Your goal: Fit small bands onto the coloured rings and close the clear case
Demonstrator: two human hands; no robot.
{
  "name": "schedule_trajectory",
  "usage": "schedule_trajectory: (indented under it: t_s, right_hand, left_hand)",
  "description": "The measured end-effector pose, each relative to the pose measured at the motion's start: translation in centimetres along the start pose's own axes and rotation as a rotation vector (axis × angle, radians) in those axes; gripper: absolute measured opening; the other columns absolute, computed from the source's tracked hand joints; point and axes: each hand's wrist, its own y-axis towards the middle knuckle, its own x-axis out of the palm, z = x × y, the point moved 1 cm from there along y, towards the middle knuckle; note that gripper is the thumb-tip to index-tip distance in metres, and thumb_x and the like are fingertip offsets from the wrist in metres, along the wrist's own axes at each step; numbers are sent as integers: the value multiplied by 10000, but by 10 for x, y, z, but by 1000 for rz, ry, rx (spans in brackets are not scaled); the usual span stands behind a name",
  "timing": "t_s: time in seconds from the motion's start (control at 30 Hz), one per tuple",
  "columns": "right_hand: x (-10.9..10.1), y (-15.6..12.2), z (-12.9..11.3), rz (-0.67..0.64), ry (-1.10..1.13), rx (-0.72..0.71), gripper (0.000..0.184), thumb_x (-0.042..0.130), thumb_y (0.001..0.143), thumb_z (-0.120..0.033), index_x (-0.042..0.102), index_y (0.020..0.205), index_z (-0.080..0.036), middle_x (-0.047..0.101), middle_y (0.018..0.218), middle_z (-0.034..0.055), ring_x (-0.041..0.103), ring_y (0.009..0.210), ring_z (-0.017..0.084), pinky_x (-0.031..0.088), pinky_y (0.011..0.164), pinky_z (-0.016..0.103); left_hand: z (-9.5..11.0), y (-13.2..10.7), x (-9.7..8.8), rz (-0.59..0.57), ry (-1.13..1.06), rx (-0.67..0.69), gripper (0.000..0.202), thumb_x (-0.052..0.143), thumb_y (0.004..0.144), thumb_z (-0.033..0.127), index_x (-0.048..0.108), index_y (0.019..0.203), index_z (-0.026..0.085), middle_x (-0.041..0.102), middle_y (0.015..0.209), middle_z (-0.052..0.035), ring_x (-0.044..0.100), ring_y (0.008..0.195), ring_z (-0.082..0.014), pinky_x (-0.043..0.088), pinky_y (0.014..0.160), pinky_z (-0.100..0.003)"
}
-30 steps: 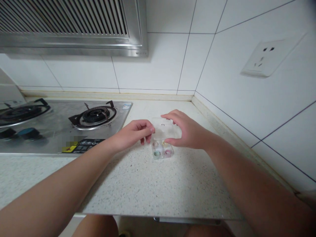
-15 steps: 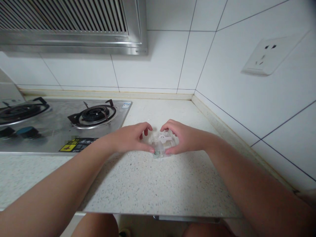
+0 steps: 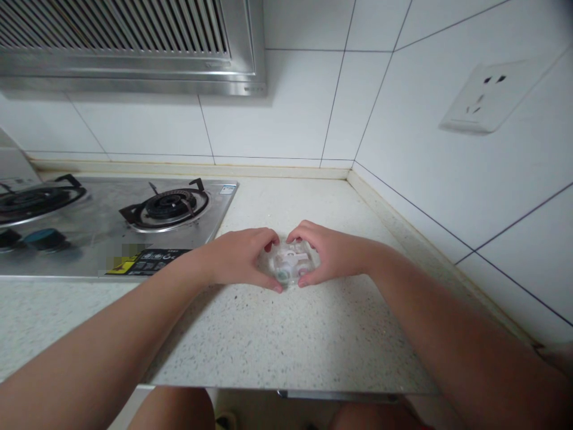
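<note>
A small clear plastic box (image 3: 290, 264) with coloured bits inside lies on the speckled countertop (image 3: 277, 334), its lid down. My left hand (image 3: 242, 258) grips its left side, thumb at the near edge and fingers curled over the far edge. My right hand (image 3: 326, 253) grips its right side the same way. The two hands nearly meet over the box, and most of its sides are hidden by fingers.
A steel gas hob (image 3: 102, 221) with two burners sits to the left. White tiled walls meet in a corner behind, with a wall socket (image 3: 486, 98) on the right. An extractor hood (image 3: 129, 48) hangs above the hob. The counter's front edge (image 3: 286, 391) is near me.
The clear lid, held raised by my right hand a second ago, has come down onto the box. Both hands have closed in around the box from either side.
</note>
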Motion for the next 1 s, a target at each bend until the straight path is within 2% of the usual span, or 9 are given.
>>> schedule_trajectory:
  t_s: [0.2,0.4,0.63,0.77,1.0]
  right_hand:
    - [0,0,0,-7,-5,6,705,849,627,-475,543,1201,-200,533,1147,81,542,1019,232,485,870,372]
    - [1,0,0,-9,-5,15,703,851,628,-476,543,1198,-203,532,1154,84,548,1007,232,488,870,370]
    - [0,1,-1,-23,-4,27,686,856,621,-469,553,1166,-183,537,1141,82,540,1005,228,472,850,344]
    - [-2,3,-4,-31,-31,33,673,854,627,-470,560,1146,-159,543,1124,78,533,1004,218,450,849,331]
    - [-1,2,-6,-17,-38,44,692,856,619,-472,565,1163,-159,564,1136,80,550,981,214,445,809,310]
  left_hand:
    - [-1,0,2,-4,33,6,713,701,700,731,553,1151,199,621,1022,-85,569,851,-252,348,673,-303]
    - [-2,1,4,20,15,30,633,716,716,685,564,1089,196,615,967,-83,551,801,-236,323,639,-299]
    - [10,0,-2,-83,25,-89,645,686,721,706,535,1067,183,610,967,-64,539,781,-209,323,619,-295]
    - [15,1,-5,-168,54,-159,674,663,734,721,499,1120,193,614,912,-27,535,725,-188,323,603,-292]
    - [12,1,-1,-188,62,-181,751,635,733,758,455,1211,207,622,877,-14,539,693,-188,328,597,-298]
